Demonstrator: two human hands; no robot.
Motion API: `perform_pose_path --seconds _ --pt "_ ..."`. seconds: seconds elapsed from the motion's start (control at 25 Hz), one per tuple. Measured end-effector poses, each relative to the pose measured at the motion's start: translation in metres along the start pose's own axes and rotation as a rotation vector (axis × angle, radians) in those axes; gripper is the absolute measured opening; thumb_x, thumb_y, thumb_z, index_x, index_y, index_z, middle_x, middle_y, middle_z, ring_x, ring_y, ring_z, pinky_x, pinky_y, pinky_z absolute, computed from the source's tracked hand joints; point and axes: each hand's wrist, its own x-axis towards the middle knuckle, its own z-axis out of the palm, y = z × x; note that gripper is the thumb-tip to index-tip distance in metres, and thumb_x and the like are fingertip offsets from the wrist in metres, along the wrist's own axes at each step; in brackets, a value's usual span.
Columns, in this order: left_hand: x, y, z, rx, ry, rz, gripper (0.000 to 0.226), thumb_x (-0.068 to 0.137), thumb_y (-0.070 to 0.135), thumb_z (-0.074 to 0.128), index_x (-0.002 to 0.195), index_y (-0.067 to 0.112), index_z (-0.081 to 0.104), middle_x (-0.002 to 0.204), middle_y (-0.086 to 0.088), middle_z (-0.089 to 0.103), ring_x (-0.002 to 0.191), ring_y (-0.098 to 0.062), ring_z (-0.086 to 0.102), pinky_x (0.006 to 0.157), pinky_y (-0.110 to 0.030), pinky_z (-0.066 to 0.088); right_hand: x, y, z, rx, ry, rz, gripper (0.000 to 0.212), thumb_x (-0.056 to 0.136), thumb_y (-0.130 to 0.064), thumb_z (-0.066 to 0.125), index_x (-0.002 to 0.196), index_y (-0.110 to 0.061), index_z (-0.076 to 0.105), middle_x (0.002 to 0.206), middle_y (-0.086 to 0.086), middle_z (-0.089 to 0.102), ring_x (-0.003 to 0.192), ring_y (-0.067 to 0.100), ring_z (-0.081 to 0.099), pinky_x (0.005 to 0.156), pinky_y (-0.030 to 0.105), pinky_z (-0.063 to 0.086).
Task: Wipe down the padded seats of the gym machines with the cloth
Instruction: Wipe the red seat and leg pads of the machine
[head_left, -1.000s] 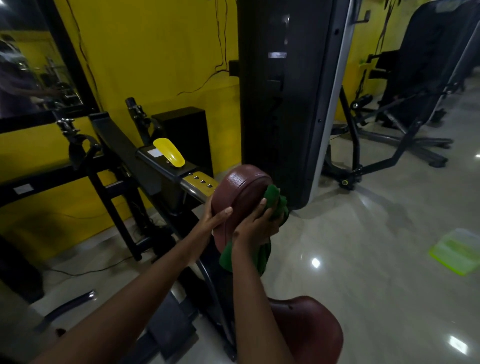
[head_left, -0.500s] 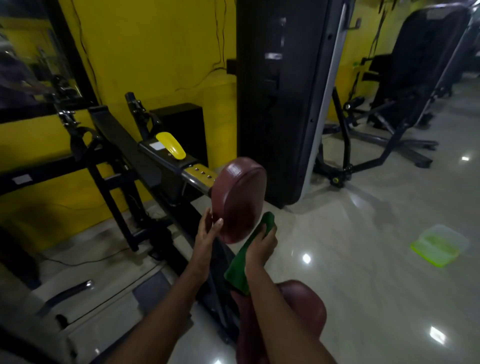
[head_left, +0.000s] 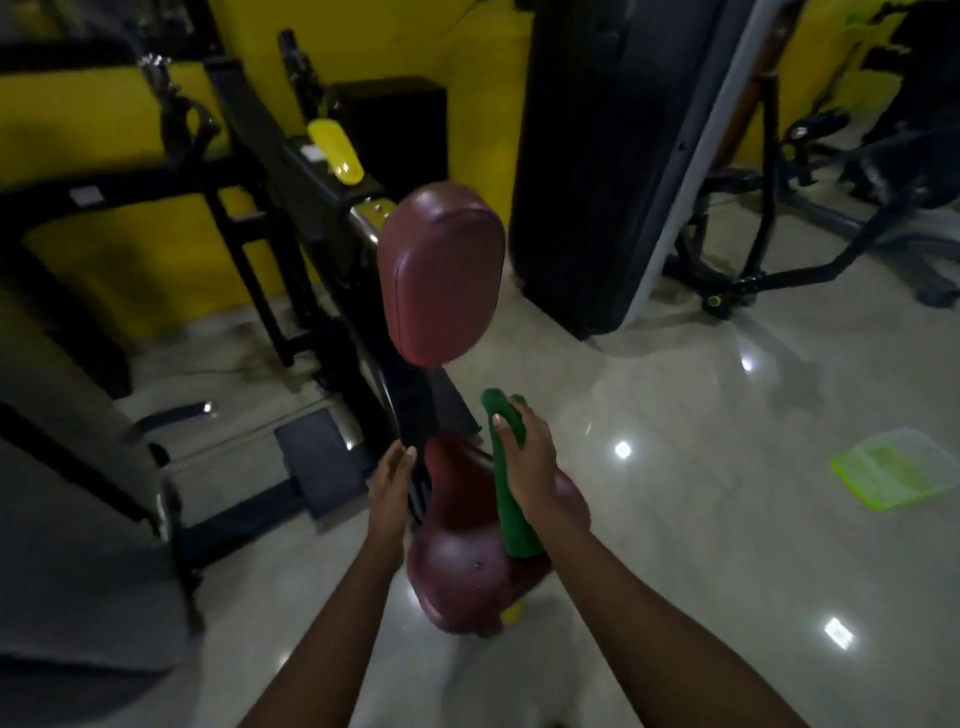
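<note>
A maroon padded seat (head_left: 457, 551) sits low in the middle of the view, on a black machine frame. Above it stands a maroon oval chest pad (head_left: 441, 275), upright and untouched. My right hand (head_left: 527, 457) is over the front of the seat, shut on a green cloth (head_left: 509, 499) that hangs down across the seat's right side. My left hand (head_left: 392, 483) hovers at the seat's left front edge, fingers straight and together, holding nothing.
A black weight-stack tower (head_left: 597, 156) rises behind the pad. Black machine bars and a yellow handle (head_left: 335, 150) stand at left against a yellow wall. A green plastic tray (head_left: 883, 473) lies on the glossy tiled floor at right. More machines fill the far right.
Both hands have come down from the upright chest pad to the lower seat. The cloth moved with my right hand. The view tilted downward.
</note>
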Motion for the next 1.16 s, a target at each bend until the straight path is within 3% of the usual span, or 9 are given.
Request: perform_pose_path --seconds 0.08,0.28,0.36,0.48,0.6,0.8,1.04,1.16 --pt "-0.017 -0.027 0.012 -0.020 0.141 -0.067 0.047 0.097 0.025 0.046 0.140 0.009 0.039 0.146 -0.007 0.040 0.134 -0.020 0.037 0.111 -0.029 0.026 0.001 0.024 -0.012 -0.097 -0.092 -0.084 0.040 0.093 -0.029 0.054 0.128 -0.008 0.055 0.123 0.017 0.058 0.114 0.032 0.054 0.099 0.041 0.042" --pt "-0.044 -0.081 0.031 -0.023 0.396 -0.248 0.040 0.099 0.029 0.042 0.133 0.010 0.047 0.123 -0.006 0.053 0.109 -0.016 0.045 0.090 -0.023 0.029 -0.009 0.073 -0.006 -0.287 -0.328 -0.266 0.057 0.088 -0.052 0.037 0.122 -0.012 0.061 0.122 0.015 0.061 0.107 0.035 0.057 0.094 0.042 0.045" --pt "-0.045 -0.099 0.033 -0.060 0.441 -0.308 0.040 0.099 0.034 0.038 0.131 0.012 0.048 0.115 -0.001 0.049 0.106 -0.013 0.042 0.089 -0.024 0.028 -0.017 0.080 0.006 -0.360 -0.424 -0.330 0.047 0.090 -0.048 0.046 0.123 -0.018 0.061 0.128 0.011 0.057 0.108 0.034 0.054 0.092 0.040 0.044" --pt "-0.040 -0.136 0.028 -0.112 0.487 -0.423 0.047 0.099 0.042 0.032 0.137 0.015 0.041 0.132 -0.003 0.046 0.111 -0.012 0.039 0.093 -0.027 0.028 -0.036 0.106 0.037 -0.589 -0.665 -0.435 0.046 0.091 -0.049 0.047 0.133 -0.030 0.050 0.144 0.007 0.042 0.123 0.032 0.042 0.097 0.041 0.037" --pt "-0.036 -0.174 0.024 -0.155 0.563 -0.472 0.052 0.099 0.046 0.029 0.141 0.016 0.036 0.146 -0.006 0.039 0.131 -0.022 0.037 0.106 -0.035 0.027 -0.059 0.153 0.054 -0.794 -0.798 -0.585 0.060 0.083 -0.061 0.031 0.134 -0.034 0.047 0.141 0.008 0.048 0.124 0.034 0.049 0.093 0.050 0.045" --pt "-0.018 -0.219 0.018 -0.270 0.587 -0.430 0.059 0.097 0.053 0.022 0.143 0.018 0.036 0.149 -0.003 0.038 0.137 -0.020 0.032 0.111 -0.038 0.021 -0.068 0.192 0.077 -0.899 -0.698 -0.735 0.057 0.087 -0.061 0.028 0.140 -0.042 0.034 0.142 0.008 0.045 0.125 0.033 0.044 0.091 0.055 0.042" --pt "0.015 -0.228 0.014 -0.321 0.562 -0.429 0.060 0.095 0.058 0.023 0.127 0.018 0.054 0.127 -0.003 0.057 0.113 -0.019 0.053 0.094 -0.030 0.037 -0.041 0.200 0.092 -0.837 -0.580 -0.849 0.048 0.087 -0.046 0.036 0.134 -0.045 0.040 0.140 0.004 0.047 0.116 0.028 0.050 0.089 0.051 0.044" --pt "0.031 -0.232 0.015 -0.297 0.564 -0.439 0.066 0.090 0.067 0.022 0.127 0.025 0.057 0.129 -0.005 0.059 0.119 -0.025 0.053 0.103 -0.036 0.037 -0.012 0.196 0.102 -0.833 -0.536 -0.862 0.047 0.086 -0.044 0.038 0.132 -0.042 0.045 0.138 0.003 0.050 0.116 0.029 0.054 0.087 0.053 0.046"
